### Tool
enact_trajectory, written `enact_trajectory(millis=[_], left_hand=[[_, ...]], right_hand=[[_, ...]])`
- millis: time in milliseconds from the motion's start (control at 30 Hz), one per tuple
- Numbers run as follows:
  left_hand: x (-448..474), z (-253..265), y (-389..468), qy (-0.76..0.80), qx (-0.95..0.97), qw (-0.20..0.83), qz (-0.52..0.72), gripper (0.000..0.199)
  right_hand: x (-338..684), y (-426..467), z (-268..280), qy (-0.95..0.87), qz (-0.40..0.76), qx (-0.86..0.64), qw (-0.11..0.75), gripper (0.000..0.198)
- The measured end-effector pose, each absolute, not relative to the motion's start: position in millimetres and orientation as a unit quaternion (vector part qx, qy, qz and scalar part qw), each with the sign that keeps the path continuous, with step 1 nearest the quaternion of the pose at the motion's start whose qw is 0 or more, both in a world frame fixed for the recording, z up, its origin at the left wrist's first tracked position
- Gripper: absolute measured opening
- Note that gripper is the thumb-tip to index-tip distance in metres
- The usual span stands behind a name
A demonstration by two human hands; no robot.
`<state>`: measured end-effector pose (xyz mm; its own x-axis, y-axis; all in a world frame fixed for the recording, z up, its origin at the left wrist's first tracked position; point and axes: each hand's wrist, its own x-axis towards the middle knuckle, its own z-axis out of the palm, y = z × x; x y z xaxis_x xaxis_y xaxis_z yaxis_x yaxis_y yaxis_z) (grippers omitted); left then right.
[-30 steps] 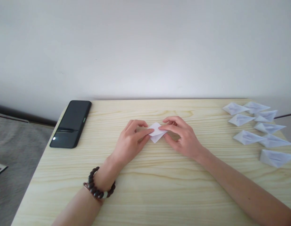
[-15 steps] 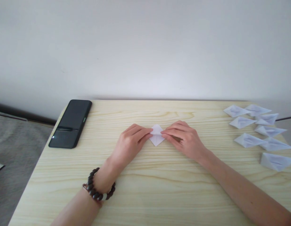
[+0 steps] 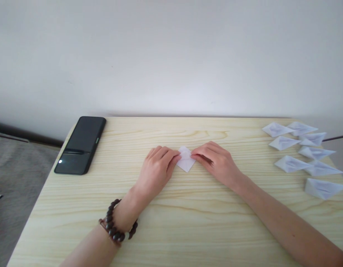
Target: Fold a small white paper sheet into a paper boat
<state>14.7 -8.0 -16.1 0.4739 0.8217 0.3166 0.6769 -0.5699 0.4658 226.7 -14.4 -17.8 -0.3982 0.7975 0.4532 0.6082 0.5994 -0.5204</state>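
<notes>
**Two hands pressing a small folded paper on a wooden table**

Left hand (image 3: 157,168) resting palm down, fingers curled together, tips pinning the left corner of a small white folded paper (image 3: 186,163). Right hand (image 3: 216,163) mirrored opposite, fingers gathered and pressing the right corner. Both sets of fingertips almost meeting over the paper, which lies flat at the middle of the table, a pointed diamond shape with its lower tip aimed toward the wearer.

Judged best handled with light, even pressure from both sides at once, corners kept aligned before any crease is sharpened; thin paper likely to slip or skew on the smooth tabletop if pushed from one side only.

Paper thin, matt, crisp-edged, with faint fold lines across its face. Dark beaded bracelet (image 3: 117,227) round the left wrist, round glossy beads, one pale bead among them. Table (image 3: 188,222) of pale wood-grain finish, smooth, with long wavy streaks. Black phone (image 3: 80,145) lying flat near the far left corner, glassy, screen dark with a small glint. Cluster of white folded paper boats (image 3: 302,152) well apart on the far right, long pointed shapes with sharp creases. Plain pale wall behind.
</notes>
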Motion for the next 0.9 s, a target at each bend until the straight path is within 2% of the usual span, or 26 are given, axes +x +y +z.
enact_trajectory(millis=[100, 300, 533, 767, 900], left_hand=[[14, -16, -8, 0.448, 0.845, 0.13, 0.261, 0.017], [17, -14, -9, 0.462, 0.844, 0.117, 0.244, 0.022], [20, -14, -9, 0.49, 0.827, 0.122, 0.247, 0.021], [23, -12, -13, 0.511, 0.822, 0.029, 0.251, 0.018], [26, -10, -14, 0.536, 0.814, 0.033, 0.222, 0.016]], right_hand=[[229, -14, -19, -0.834, 0.151, -0.416, 0.33, 0.009], [224, -10, -15, -0.785, 0.224, -0.502, 0.285, 0.017], [216, -9, -12, -0.787, 0.21, -0.513, 0.271, 0.023], [214, -11, -16, -0.799, 0.168, -0.506, 0.278, 0.022], [214, -12, -19, -0.797, 0.151, -0.509, 0.287, 0.02]])
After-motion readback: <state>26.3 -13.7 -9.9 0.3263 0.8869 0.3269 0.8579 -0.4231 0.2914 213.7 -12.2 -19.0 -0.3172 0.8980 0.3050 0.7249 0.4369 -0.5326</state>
